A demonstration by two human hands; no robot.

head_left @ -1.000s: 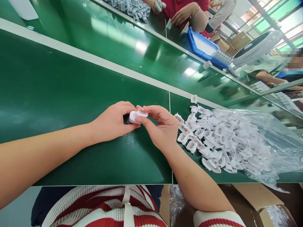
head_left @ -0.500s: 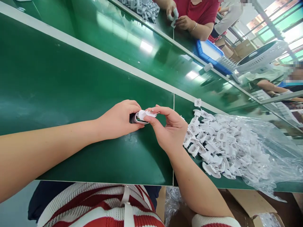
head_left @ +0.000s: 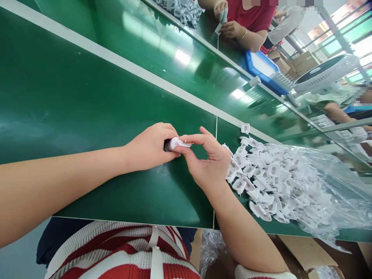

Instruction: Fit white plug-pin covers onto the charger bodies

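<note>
A dark green bench [head_left: 87, 116] fills most of my view, and past its pale edging strip I see a glossier green surface [head_left: 139, 50] running on at a slant. To the right, a clear plastic bag [head_left: 343, 186] lies spread over the bench, with a heap of white plug parts [head_left: 270, 174] on it and spilling towards my right arm. Across the way I can make out a person in red [head_left: 252, 15] at work, a pale fan [head_left: 325, 71] and a blue tray [head_left: 250, 64].

My left hand [head_left: 151, 147] is closed around a white casing [head_left: 168, 146], with most of it hidden by the fingers. My right hand [head_left: 207, 157] pinches a white plug cover [head_left: 182, 143] between thumb and forefinger, the other fingers loosely curled and one raised. Both pieces sit between my hands, above the bench near mid-view, and they are touching; I can't tell from here whether they are seated. The casing's visible end points right. The cover's long axis runs left to right, nearly level, its rounded end at the casing and its narrower end towards my right palm.
</note>
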